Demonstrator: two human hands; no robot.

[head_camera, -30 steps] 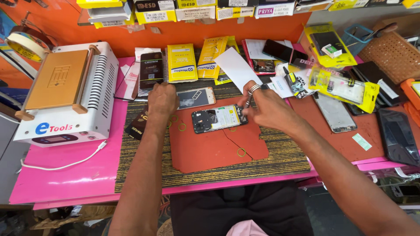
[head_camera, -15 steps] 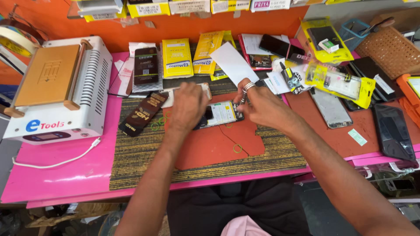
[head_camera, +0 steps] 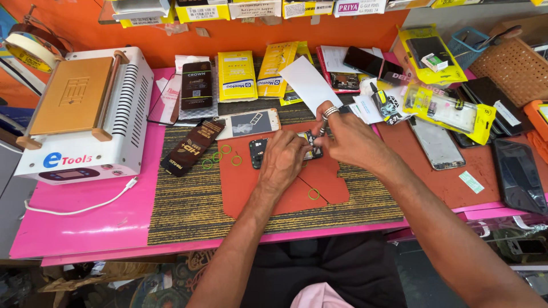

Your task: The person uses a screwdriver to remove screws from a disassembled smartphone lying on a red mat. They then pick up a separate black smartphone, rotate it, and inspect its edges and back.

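Observation:
An opened dark phone point(head_camera: 258, 152) with its insides showing lies on an orange-brown mat point(head_camera: 251, 188). My left hand point(head_camera: 283, 159) rests on it and covers its middle, pressing it down. My right hand point(head_camera: 349, 138), with rings on one finger, pinches a thin metal tool point(head_camera: 321, 130) whose tip points down at the phone's right end. A white slip of paper point(head_camera: 308, 82) lies just behind the right hand. A pale phone back panel point(head_camera: 249, 122) lies face up right behind the opened phone.
A white heating machine point(head_camera: 85, 114) with a tan plate stands at the left on the pink table top point(head_camera: 85, 222). A dark brown packet point(head_camera: 191, 147) and green rubber rings point(head_camera: 220, 155) lie left of the phone. Yellow packets point(head_camera: 237, 74), phones and screens point(head_camera: 516, 174) crowd the back and right.
My left hand has moved from behind and left of the opened phone to lie on top of it. My right hand with the tool stays at the phone's right end.

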